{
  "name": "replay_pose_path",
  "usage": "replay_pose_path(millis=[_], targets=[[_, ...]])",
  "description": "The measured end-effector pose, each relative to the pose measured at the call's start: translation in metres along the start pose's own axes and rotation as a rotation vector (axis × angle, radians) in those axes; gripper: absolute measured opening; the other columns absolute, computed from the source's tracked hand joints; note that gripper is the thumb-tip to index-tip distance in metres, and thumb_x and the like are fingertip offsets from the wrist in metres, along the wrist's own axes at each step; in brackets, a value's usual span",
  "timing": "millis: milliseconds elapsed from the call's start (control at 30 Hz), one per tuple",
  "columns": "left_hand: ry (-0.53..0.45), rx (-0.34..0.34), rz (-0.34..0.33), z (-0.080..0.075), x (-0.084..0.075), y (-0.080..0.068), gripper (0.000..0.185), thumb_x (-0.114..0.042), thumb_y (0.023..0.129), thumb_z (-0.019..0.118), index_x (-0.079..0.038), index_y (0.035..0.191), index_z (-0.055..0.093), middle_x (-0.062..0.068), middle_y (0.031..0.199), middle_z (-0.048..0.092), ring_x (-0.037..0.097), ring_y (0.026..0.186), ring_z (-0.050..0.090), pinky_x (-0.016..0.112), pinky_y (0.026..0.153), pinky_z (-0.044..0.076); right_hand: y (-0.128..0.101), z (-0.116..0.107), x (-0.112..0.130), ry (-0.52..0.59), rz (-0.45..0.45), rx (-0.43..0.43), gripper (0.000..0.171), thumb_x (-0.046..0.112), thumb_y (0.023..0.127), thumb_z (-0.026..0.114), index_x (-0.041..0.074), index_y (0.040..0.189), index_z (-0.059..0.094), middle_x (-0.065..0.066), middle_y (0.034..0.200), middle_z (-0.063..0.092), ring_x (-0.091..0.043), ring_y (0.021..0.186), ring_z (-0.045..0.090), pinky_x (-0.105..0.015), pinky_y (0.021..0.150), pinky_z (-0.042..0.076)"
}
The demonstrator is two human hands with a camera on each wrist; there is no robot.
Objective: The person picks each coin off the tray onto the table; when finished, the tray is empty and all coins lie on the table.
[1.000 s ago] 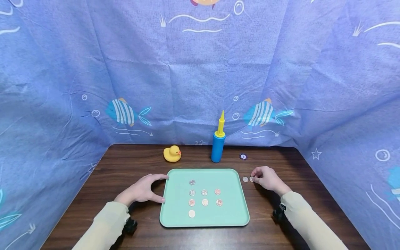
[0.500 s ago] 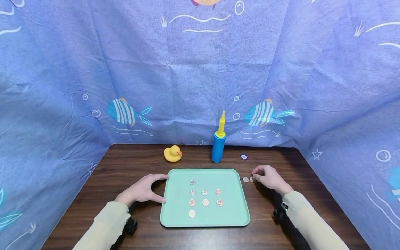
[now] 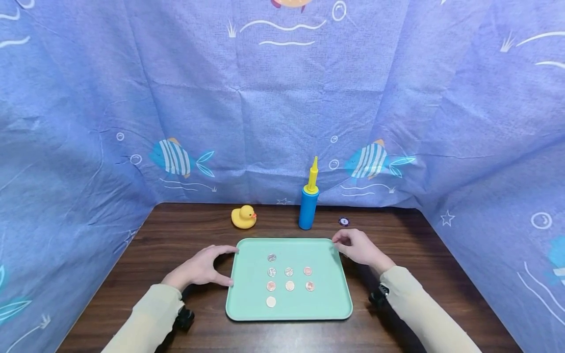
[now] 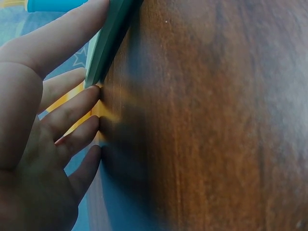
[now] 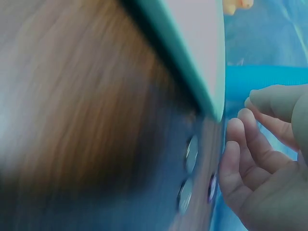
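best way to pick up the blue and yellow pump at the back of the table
Wrap the fingers round the pump's blue barrel from the front or right side. It stands upright, and the barrel is its widest, straight-walled part; the yellow nozzle tapers thin. The rubber duck stands well apart on its left.

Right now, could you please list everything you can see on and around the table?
Tray: one, mint green, centre of table.
Coins on the tray: eight, silver and copper, in rows.
Coins beside the tray: two, silvery, on the wood by its right edge.
Rubber duck: one, yellow, back left.
Hand pump: one, blue with yellow nozzle, upright, back centre.
Small disc: one, dark purple, back right.
Table: one, dark wood.
Backdrop cloth: blue, fish print.
Left hand: at the tray's left edge.
Right hand: over the tray's back right corner.
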State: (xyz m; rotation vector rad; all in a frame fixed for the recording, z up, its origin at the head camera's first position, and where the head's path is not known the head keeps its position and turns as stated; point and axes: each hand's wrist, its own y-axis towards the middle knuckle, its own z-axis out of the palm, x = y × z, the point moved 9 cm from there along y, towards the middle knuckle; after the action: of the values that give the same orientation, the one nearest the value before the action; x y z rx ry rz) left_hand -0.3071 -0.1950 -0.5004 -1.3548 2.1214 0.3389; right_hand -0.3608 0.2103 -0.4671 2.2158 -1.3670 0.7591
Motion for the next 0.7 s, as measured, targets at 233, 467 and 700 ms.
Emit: replay_pose_path(millis=[233, 467, 700], targets=[[-0.002, 0.007, -0.019, 0.0, 0.001, 0.0, 0.088, -0.05, 0.075, 0.094, -0.02, 0.15, 0.058, 0.006, 0.154, 0.055, 0.037, 0.143, 0.047, 0.062, 0.113, 0.039, 0.016, 0.019, 0.038, -0.014, -0.104, 0.037, 0.009, 0.009, 0.099, 0.071, 0.004, 0.105, 0.076, 0.003, 0.091, 0.071, -0.011, 0.082, 0.06, -0.027, 0.072, 0.052], [-0.011, 0.013, -0.047, -0.001, 0.001, 0.0, 0.087, -0.049, 0.076, 0.094, -0.021, 0.15, 0.058, 0.006, 0.154, 0.055, 0.037, 0.145, 0.045, 0.062, 0.115, 0.038, 0.03, 0.04, 0.065, -0.015, -0.159, 0.095, 0.009, 0.008, 0.098, 0.072, 0.004, 0.105, 0.076, 0.004, 0.09, 0.071, -0.009, 0.08, 0.061, -0.026, 0.07, 0.052], [-0.012, 0.011, -0.044, -0.001, 0.0, -0.001, 0.087, -0.048, 0.076, 0.094, -0.021, 0.15, 0.058, 0.006, 0.154, 0.055, 0.037, 0.144, 0.045, 0.062, 0.114, 0.039, 0.04, 0.058, 0.084, -0.01, -0.175, 0.17, 0.011, 0.008, 0.098, 0.074, 0.004, 0.108, 0.076, 0.004, 0.092, 0.071, -0.012, 0.081, 0.063, -0.026, 0.071, 0.053]])
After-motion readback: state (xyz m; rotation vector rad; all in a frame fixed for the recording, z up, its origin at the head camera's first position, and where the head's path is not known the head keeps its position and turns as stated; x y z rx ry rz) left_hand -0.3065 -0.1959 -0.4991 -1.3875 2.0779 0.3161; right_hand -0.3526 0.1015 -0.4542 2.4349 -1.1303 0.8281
